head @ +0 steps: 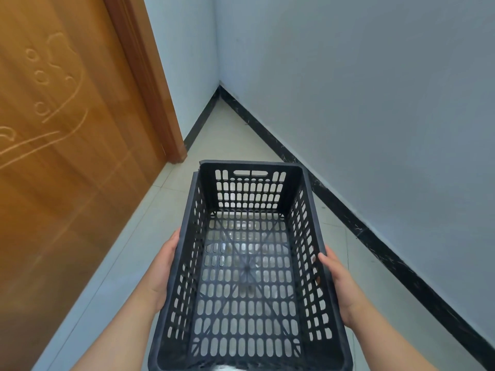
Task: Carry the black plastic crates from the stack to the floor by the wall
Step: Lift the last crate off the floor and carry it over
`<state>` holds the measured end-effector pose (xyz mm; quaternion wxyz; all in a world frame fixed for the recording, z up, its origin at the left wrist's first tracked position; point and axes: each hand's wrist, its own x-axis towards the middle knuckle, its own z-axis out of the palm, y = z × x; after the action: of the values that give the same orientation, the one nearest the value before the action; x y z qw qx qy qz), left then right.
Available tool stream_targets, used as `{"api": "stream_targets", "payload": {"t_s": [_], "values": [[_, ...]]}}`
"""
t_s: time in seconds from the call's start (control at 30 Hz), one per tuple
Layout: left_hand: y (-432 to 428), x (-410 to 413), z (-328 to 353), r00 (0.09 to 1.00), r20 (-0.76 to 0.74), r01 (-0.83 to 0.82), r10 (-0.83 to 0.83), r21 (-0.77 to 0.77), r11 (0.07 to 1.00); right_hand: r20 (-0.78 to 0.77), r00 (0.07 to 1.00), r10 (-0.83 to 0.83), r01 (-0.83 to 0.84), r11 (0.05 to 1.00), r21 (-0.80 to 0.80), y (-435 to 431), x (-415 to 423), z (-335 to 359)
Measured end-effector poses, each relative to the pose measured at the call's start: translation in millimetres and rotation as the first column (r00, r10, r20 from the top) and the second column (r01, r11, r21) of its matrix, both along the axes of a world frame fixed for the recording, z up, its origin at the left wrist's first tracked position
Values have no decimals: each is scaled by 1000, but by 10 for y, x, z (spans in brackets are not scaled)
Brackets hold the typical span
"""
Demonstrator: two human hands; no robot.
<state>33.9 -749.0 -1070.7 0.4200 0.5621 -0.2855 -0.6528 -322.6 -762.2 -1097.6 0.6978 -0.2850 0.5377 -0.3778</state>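
An empty black plastic crate (pixel 249 269) with slotted walls and floor is held out in front of me above the pale tiled floor. My left hand (pixel 163 274) grips its left long side from outside. On the opposite long side, my right hand (pixel 338 285) holds the rim, fingers curled over the edge. The crate points lengthwise toward the corner of the room, its far end near the right wall's skirting. The stack of crates is out of view.
A white wall (pixel 375 103) with a black skirting board (pixel 348 218) runs along the right. On the left stands a closed orange wooden door (pixel 67 156) in its frame. The tiled floor (pixel 227 135) narrows to a corner ahead.
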Motion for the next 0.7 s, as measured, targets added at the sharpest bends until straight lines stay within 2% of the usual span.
{"api": "stream_targets", "payload": {"t_s": [0.3,0.6,0.7], "values": [[181,-17,1056,996,15,-85,86,-37,996,38,997,60,-59,998,-23,-1,-102,1118],[318,-188,3159,998,34,-50,52,-56,997,-7,998,69,-69,991,-111,183,-313,3086],[334,-201,3875,993,94,-57,64,-81,995,-50,997,66,-74,984,-163,151,-346,3820]]}}
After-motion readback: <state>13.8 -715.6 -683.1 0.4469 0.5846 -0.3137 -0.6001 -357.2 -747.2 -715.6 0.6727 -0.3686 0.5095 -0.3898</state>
